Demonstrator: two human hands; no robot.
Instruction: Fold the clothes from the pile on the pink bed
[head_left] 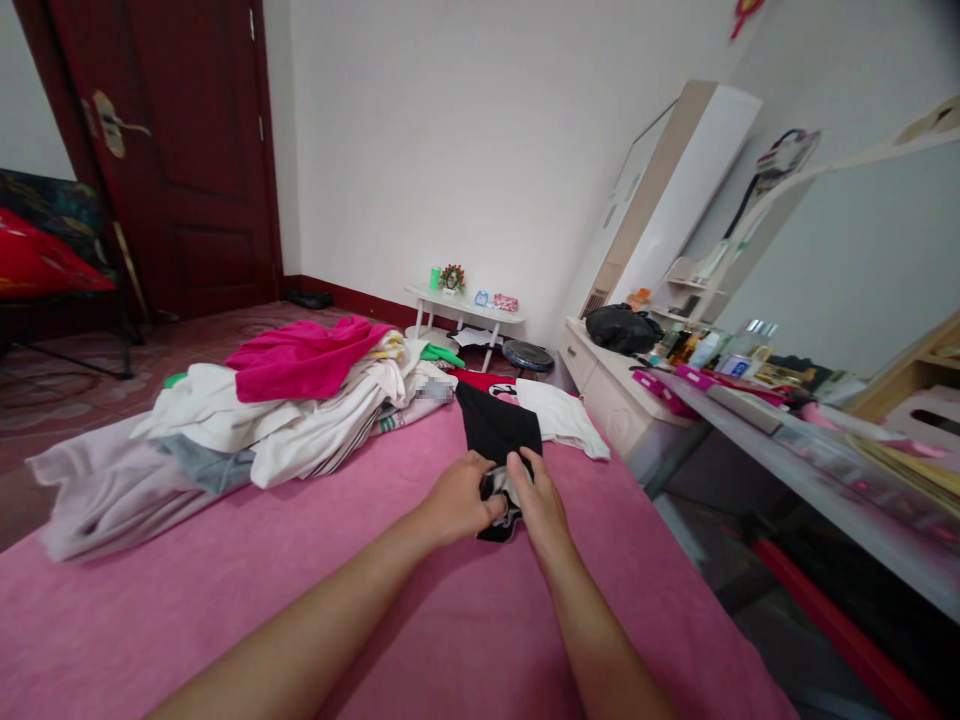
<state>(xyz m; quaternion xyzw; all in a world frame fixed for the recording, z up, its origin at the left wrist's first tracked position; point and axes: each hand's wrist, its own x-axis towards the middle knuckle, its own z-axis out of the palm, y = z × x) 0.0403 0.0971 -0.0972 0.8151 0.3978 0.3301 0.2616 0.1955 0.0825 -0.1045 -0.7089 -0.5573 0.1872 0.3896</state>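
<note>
A black garment lies stretched out on the pink bed cover, its kind unclear. At its near end a pale, patterned part shows between my hands. My left hand is closed on the left side of this end, thumb and fingers pinching the cloth. From the right, my right hand grips the same end with bent fingers; part of the cloth is hidden under it. Just beyond, a white garment lies flat to the right, and a red cloth shows behind the black one.
A heap of white and grey clothes with a bright pink garment on top lies to the left on the pink bed cover. Along the right stand a drawer cabinet and a cluttered desk. A small white table stands by the wall.
</note>
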